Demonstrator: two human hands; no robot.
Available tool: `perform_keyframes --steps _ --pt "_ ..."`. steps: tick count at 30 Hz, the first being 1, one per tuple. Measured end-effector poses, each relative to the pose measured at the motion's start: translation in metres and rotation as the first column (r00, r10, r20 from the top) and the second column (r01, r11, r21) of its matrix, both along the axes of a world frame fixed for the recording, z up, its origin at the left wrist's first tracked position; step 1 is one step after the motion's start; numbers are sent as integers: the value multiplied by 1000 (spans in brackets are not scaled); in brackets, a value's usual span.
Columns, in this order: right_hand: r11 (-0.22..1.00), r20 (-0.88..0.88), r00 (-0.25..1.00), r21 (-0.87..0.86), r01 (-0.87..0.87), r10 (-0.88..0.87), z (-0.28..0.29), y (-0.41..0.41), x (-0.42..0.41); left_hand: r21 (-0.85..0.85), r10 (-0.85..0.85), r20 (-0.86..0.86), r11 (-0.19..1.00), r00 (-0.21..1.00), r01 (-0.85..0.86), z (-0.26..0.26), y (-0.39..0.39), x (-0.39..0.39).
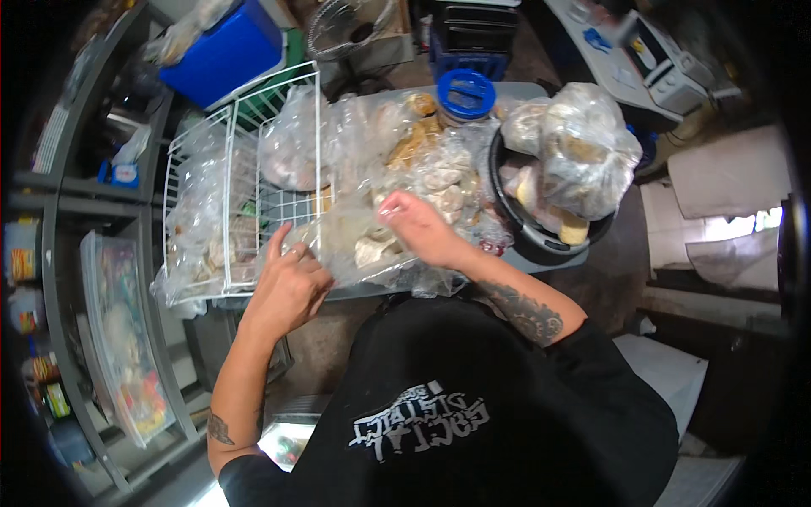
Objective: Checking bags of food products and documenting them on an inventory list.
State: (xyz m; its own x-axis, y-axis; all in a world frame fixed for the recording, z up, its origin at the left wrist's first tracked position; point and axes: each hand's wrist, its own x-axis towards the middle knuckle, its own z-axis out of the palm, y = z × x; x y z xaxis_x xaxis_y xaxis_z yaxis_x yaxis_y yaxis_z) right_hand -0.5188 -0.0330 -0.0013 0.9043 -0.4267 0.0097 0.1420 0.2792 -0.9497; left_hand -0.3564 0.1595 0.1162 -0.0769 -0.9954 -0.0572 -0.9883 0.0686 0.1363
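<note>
My left hand (291, 282) is over the near edge of a white wire basket (229, 190), its index finger raised and the other fingers curled beside a clear plastic bag. My right hand (421, 228) hovers over or touches a clear plastic bag (374, 244) with pale contents; whether it grips the film is unclear. Bagged, frozen-looking food (443, 168) is heaped behind that hand. More clear bags (203, 196) fill the basket's left section, and a bag of pale pinkish pieces (288, 152) lies in its right section.
At the right of the grey table (557, 261), a black tub (507, 206) holds large wrapped bundles (586, 152). A blue-lidded container (466, 95) stands at the back. Beyond are a blue box (222, 54), a fan (348, 28) and a microwave oven (665, 70). Grey shelving (60, 209) stands left.
</note>
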Motion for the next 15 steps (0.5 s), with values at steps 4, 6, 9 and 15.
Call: perform_keyframes --steps 4,6,9,15 --pt "929 17 1000 -370 16 -11 -33 -21 10 -26 157 -371 983 915 -179 -39 7 3" --pt "799 -306 937 -599 -51 -169 -63 -60 16 -178 171 -484 941 858 -289 -42 4 -13" --pt "266 -492 690 -870 -416 -530 -100 -111 22 -299 200 -679 804 706 -515 -48 18 -21" --pt "352 -807 424 -570 -743 -411 -96 -150 39 -352 295 -693 657 658 -666 -39 33 -35"
